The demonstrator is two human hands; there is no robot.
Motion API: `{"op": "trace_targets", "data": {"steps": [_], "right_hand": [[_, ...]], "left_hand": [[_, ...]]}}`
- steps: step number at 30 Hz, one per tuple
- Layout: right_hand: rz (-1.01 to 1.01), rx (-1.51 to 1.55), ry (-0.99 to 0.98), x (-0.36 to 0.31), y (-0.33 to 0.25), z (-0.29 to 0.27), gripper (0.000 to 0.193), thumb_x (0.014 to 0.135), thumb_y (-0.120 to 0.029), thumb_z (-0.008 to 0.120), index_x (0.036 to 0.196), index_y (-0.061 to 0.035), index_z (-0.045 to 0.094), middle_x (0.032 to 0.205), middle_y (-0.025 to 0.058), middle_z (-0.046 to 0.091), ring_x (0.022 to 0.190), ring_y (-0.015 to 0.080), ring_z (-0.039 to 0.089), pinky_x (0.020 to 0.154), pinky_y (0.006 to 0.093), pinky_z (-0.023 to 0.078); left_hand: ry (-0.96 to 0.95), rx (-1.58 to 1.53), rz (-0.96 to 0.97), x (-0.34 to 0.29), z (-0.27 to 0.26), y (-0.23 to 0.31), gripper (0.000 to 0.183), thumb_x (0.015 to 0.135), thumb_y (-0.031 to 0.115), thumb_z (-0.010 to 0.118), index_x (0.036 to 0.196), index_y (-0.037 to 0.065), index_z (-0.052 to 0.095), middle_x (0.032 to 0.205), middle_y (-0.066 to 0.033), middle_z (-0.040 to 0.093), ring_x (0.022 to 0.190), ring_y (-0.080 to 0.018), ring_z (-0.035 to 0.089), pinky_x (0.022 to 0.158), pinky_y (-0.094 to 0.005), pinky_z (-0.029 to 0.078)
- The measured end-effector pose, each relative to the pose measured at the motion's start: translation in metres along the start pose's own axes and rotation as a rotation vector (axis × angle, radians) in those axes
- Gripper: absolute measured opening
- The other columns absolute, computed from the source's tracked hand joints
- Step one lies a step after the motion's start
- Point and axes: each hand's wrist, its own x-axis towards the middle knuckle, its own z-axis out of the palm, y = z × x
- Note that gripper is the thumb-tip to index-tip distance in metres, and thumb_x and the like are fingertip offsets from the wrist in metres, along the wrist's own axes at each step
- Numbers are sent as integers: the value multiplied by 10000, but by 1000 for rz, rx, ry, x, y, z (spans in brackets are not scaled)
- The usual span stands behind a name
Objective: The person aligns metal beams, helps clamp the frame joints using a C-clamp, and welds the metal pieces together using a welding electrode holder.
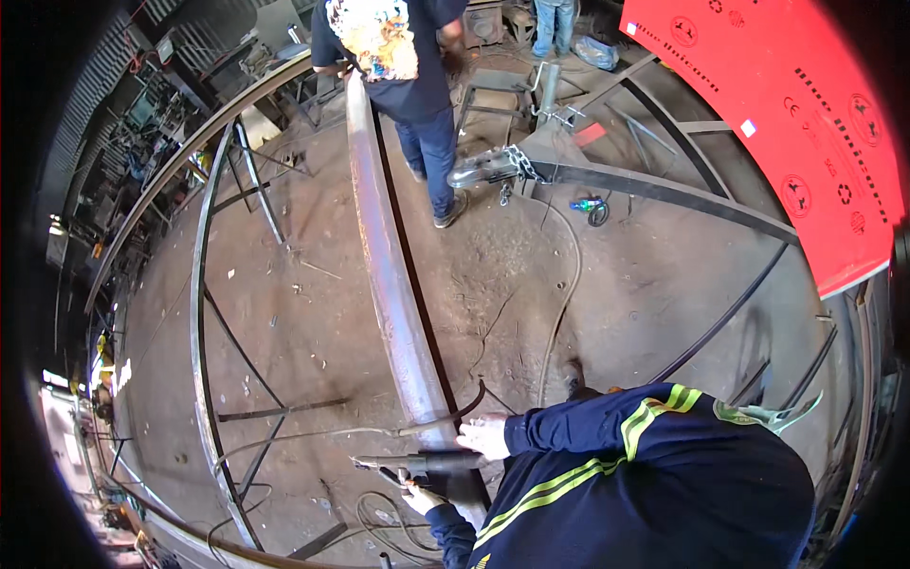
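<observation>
A long rusty steel beam [393, 284] runs from the far middle toward me. My left hand [422, 497], low in the view, is closed around the handle of a dark cylindrical tool [436, 462], whose exact kind I cannot make out. The tool lies crosswise over the near part of the beam, its metal tip pointing left. Just above its right end is my right hand [485, 436], fingers stretched to the left beside the beam. Whether it touches the tool is unclear. A thin cable [313, 434] crosses the beam beyond the tool.
A co-worker [408, 76] stands at the beam's far end, hands near it. To the left are steel frames [201, 313]. On the right lie a dark beam with a chain [521, 161], a hose [569, 284] and a large red sheet [768, 114]. Coiled cable [379, 517] lies near my left hand.
</observation>
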Motion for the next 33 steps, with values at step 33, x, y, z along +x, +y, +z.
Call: {"op": "trace_targets", "data": {"steps": [33], "right_hand": [[673,257,-189,-263,360,-126,598,833,-506,683,1145,4,651,1177,247,657,1146,400,602,1005,454,470]], "left_hand": [[670,544,-136,-77,117,45,949,855,505,714,1466,-110,329,1391,-329,511,1272,-422,523,1082,-444,405]]}}
